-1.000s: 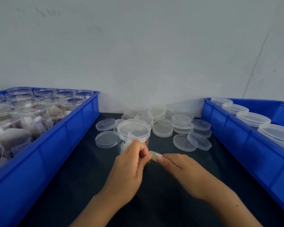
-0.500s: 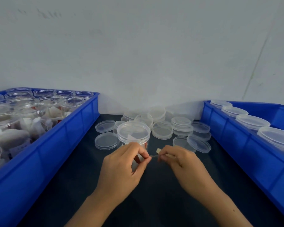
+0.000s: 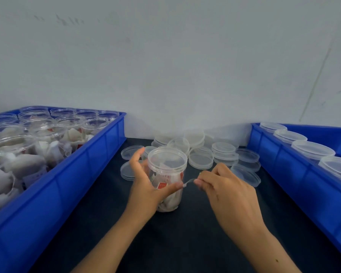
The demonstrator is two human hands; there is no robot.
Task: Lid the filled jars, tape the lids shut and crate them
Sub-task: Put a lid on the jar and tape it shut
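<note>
**Tape strip stretched beside a lidded jar**

At lower centre, the left hand curls round an upright clear plastic jar. Its thumb and the right hand each pinch one end of a thin clear tape strip, running roughly horizontally.

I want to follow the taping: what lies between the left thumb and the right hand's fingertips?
In the head view, a thin clear tape strip stretches between them, beside the lidded clear plastic jar.
</note>
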